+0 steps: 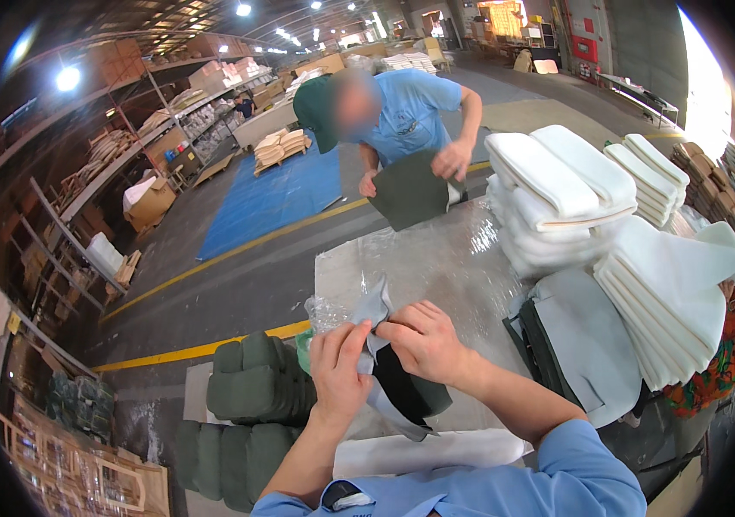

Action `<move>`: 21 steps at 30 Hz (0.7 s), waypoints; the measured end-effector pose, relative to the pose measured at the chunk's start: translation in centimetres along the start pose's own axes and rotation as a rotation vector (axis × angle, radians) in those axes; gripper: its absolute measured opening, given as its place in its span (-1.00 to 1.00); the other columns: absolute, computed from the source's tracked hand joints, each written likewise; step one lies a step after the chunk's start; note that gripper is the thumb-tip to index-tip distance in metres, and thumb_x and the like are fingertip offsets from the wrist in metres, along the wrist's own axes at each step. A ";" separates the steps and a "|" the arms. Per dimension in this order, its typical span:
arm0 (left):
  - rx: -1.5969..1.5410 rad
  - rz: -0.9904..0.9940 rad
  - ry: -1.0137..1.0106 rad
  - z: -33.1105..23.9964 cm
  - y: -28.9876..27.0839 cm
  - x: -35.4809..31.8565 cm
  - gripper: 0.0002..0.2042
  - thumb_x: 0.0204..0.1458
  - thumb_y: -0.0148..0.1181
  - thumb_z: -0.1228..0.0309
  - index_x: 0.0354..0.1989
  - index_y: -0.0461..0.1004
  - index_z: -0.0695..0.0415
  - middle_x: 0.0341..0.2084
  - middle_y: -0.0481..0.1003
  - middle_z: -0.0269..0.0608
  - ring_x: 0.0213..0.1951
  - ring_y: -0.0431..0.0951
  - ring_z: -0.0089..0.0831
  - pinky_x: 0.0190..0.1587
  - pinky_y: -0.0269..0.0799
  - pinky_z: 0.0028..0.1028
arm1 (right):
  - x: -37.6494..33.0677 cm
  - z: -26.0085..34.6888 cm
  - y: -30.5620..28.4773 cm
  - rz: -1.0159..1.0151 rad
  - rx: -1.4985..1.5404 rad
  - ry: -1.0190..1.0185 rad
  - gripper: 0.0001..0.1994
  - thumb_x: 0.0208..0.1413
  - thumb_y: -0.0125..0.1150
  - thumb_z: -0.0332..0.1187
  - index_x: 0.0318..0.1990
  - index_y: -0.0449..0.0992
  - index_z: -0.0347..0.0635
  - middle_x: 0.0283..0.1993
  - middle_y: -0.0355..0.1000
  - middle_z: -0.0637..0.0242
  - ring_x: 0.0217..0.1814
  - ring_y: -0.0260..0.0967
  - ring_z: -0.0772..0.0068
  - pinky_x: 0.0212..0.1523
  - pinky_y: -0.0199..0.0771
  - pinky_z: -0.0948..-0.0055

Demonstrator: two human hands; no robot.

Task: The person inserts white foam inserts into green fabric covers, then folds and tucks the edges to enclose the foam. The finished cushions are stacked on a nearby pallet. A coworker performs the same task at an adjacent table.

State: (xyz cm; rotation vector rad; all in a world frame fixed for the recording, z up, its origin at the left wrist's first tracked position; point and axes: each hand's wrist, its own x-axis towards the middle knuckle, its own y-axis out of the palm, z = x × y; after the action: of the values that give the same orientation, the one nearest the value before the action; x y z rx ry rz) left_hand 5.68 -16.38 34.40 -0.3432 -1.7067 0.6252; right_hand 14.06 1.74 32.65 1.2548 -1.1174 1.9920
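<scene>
Both hands work on a cloth cover [395, 383] with dark green and black outer fabric and a light grey lining, held over the near side of the table. My left hand [339, 366] pinches the grey edge between thumb and fingers. Beside it, my right hand [423, 343] grips the same edge, its fingers curled in. A grey flap rises beyond my fingertips. Close to my body lies a long white padded piece [427, 452]. Across the table, a person in a blue shirt and green cap holds a dark green cover [419, 189] with both hands.
Plastic film covers the table [445, 276]. At right stand stacked white foam pads [557, 181], folded white sheets [664, 302] and flat grey and dark green pieces [587, 332]. Dark green cushions [255, 379] are piled at left. Shelving [139, 129] lines the left side.
</scene>
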 end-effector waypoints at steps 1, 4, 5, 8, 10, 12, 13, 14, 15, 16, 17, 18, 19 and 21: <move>-0.048 -0.027 0.010 0.0 0.3 -0.1 -0.32 -0.29 0.22 0.77 0.16 0.54 0.11 -0.09 0.56 -0.09 -0.14 0.51 -0.05 -0.07 0.40 -0.17 | -0.1 0.0 0.0 0.013 -0.001 0.014 -0.64 -0.11 0.33 -0.57 -0.08 0.62 -0.08 -0.22 0.48 0.32 -0.26 0.48 0.18 -0.18 0.51 0.19; -0.148 -0.049 0.022 0.2 1.5 -0.7 -0.36 -0.28 0.22 0.75 0.13 0.54 0.13 -0.22 0.56 -0.11 -0.21 0.51 -0.04 -0.11 0.39 -0.17 | -0.3 0.0 -0.1 0.068 -0.002 0.058 -0.67 -0.03 0.35 -0.50 -0.05 0.61 -0.08 -0.23 0.45 0.32 -0.29 0.50 0.18 -0.26 0.53 0.22; -0.148 -0.034 -0.020 0.2 1.5 -0.8 -0.39 -0.26 0.24 0.73 0.12 0.54 0.13 -0.26 0.55 -0.11 -0.24 0.50 -0.04 -0.12 0.39 -0.18 | -0.4 0.0 -0.2 0.098 0.000 0.071 -0.68 -0.02 0.36 -0.49 -0.05 0.61 -0.09 -0.23 0.45 0.31 -0.30 0.50 0.18 -0.29 0.53 0.21; -0.164 -0.016 -0.149 0.2 1.6 -0.8 -0.46 -0.21 0.28 0.69 0.07 0.54 0.13 -0.35 0.52 -0.13 -0.28 0.49 -0.05 -0.15 0.37 -0.19 | -0.5 0.2 -0.4 0.183 -0.010 0.131 -0.73 0.02 0.37 -0.46 -0.08 0.61 -0.12 -0.22 0.46 0.30 -0.26 0.52 0.15 -0.24 0.53 0.20; -0.192 -0.030 -0.240 0.0 1.8 -0.5 -0.53 -0.19 0.32 0.66 0.01 0.55 0.14 -0.37 0.49 -0.13 -0.29 0.48 -0.06 -0.17 0.36 -0.20 | -0.2 0.4 -0.6 0.212 -0.017 0.142 -0.77 0.05 0.37 -0.44 -0.11 0.60 -0.14 -0.20 0.47 0.30 -0.20 0.52 0.12 -0.16 0.52 0.18; -0.184 -0.037 -0.261 0.1 2.1 -0.4 -0.58 -0.18 0.33 0.65 -0.05 0.56 0.14 -0.37 0.49 -0.14 -0.29 0.48 -0.08 -0.17 0.36 -0.21 | 0.2 0.4 -0.8 0.214 -0.026 0.116 -0.81 0.08 0.37 -0.42 -0.14 0.59 -0.15 -0.19 0.49 0.30 -0.13 0.53 0.10 -0.08 0.49 0.15; -0.181 -0.041 -0.270 0.1 2.2 -0.4 -0.61 -0.18 0.34 0.65 -0.09 0.57 0.14 -0.37 0.48 -0.14 -0.29 0.48 -0.09 -0.17 0.36 -0.22 | 0.3 0.6 -0.8 0.217 -0.010 0.135 -0.84 0.10 0.36 -0.42 -0.15 0.59 -0.15 -0.19 0.49 0.28 -0.10 0.52 0.10 -0.04 0.47 0.14; -0.158 -0.040 -0.272 0.1 2.2 -0.3 -0.67 -0.15 0.32 0.65 -0.14 0.57 0.16 -0.38 0.47 -0.14 -0.30 0.48 -0.13 -0.20 0.36 -0.25 | 0.3 0.9 -0.7 0.220 0.006 0.155 -0.86 0.13 0.35 -0.41 -0.16 0.58 -0.15 -0.20 0.50 0.27 -0.08 0.51 0.10 -0.01 0.45 0.12; -0.139 -0.036 -0.274 0.1 2.2 -0.3 -0.73 -0.13 0.30 0.65 -0.19 0.57 0.18 -0.39 0.46 -0.14 -0.32 0.48 -0.16 -0.22 0.37 -0.28 | 0.2 1.1 -0.7 0.223 0.020 0.178 -0.87 0.15 0.34 -0.40 -0.17 0.58 -0.15 -0.20 0.50 0.26 -0.05 0.51 0.10 0.02 0.43 0.11; -0.120 -0.032 -0.275 0.0 2.3 -0.3 -0.78 -0.11 0.29 0.66 -0.24 0.58 0.20 -0.39 0.45 -0.14 -0.33 0.48 -0.20 -0.24 0.38 -0.31 | 0.1 0.9 -0.8 0.256 0.055 0.219 -0.89 0.19 0.32 -0.39 -0.17 0.58 -0.15 -0.22 0.51 0.23 -0.07 0.51 0.08 0.00 0.44 0.11; -0.179 -0.003 -0.347 0.1 2.4 -0.3 -0.81 -0.10 0.27 0.66 -0.27 0.57 0.22 -0.40 0.44 -0.16 -0.33 0.48 -0.25 -0.24 0.36 -0.33 | 0.0 0.7 -0.8 0.289 0.090 0.260 -0.90 0.23 0.29 -0.37 -0.16 0.58 -0.15 -0.25 0.51 0.20 -0.10 0.51 0.06 -0.03 0.45 0.10; -0.235 0.033 -0.422 0.0 2.4 -0.6 -0.84 -0.08 0.25 0.67 -0.29 0.56 0.23 -0.40 0.43 -0.19 -0.32 0.47 -0.29 -0.23 0.35 -0.36 | -0.5 0.6 -0.7 0.322 0.132 0.307 -0.90 0.27 0.27 -0.36 -0.15 0.58 -0.15 -0.27 0.51 0.17 -0.12 0.52 0.03 -0.06 0.46 0.10; -0.291 0.070 -0.497 0.0 2.4 -1.0 -0.86 -0.07 0.23 0.68 -0.32 0.56 0.25 -0.40 0.43 -0.22 -0.32 0.46 -0.34 -0.22 0.33 -0.38 | -0.8 0.3 -0.6 0.364 0.210 0.389 -0.88 0.32 0.23 -0.32 -0.15 0.57 -0.16 -0.30 0.49 0.19 -0.17 0.49 0.07 -0.09 0.45 0.13; -0.593 0.255 -0.634 2.3 2.1 -2.3 -0.86 -0.09 0.21 0.67 -0.32 0.55 0.28 -0.41 0.40 -0.24 -0.29 0.44 -0.36 -0.19 0.32 -0.39 | -1.5 -0.4 -0.2 0.451 0.373 0.552 -0.81 0.42 0.16 -0.26 -0.17 0.55 -0.18 -0.38 0.46 0.22 -0.28 0.43 0.14 -0.17 0.44 0.19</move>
State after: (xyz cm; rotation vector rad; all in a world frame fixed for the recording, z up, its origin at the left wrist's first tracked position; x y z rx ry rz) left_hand 3.74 -16.44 30.98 -0.8590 -2.4801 0.4140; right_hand 14.66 2.21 31.28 0.5483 -0.8160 2.7543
